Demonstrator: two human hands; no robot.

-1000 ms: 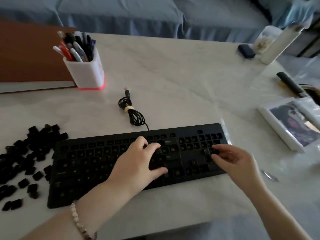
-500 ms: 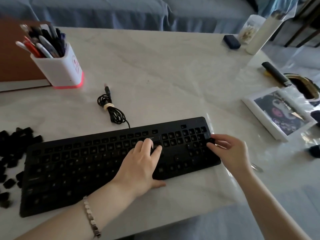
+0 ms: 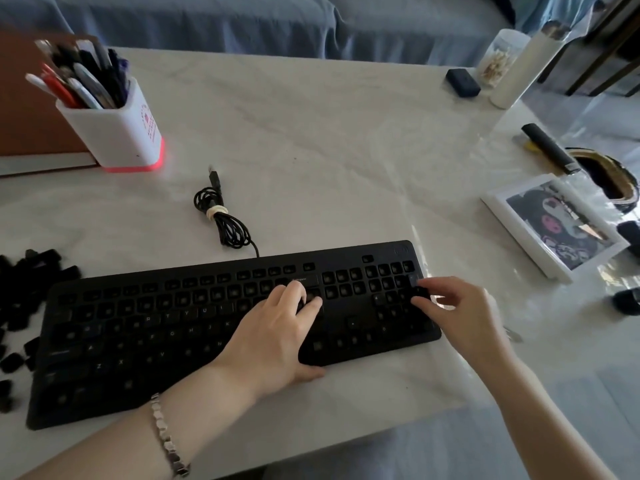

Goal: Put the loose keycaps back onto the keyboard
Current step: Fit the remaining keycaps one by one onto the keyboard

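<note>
Marble table [image 3: 311,150], keyboard [image 3: 138,341], blue sofa [image 3: 242,26]

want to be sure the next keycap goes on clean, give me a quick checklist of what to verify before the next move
1. Black keyboard flat on the white marble table: ok.
2. Left hand steadies the board, fingers on the keys and thumb at the front edge: ok.
3. Right hand fingertips at the number pad's right edge, on a small black keycap: ok.
4. That keycap fully seated: cannot tell, fingers cover it.
5. Pile of loose black keycaps within reach, left of the board: ok.
6. Coiled black cable clear of the work area, behind the board: ok.
</note>
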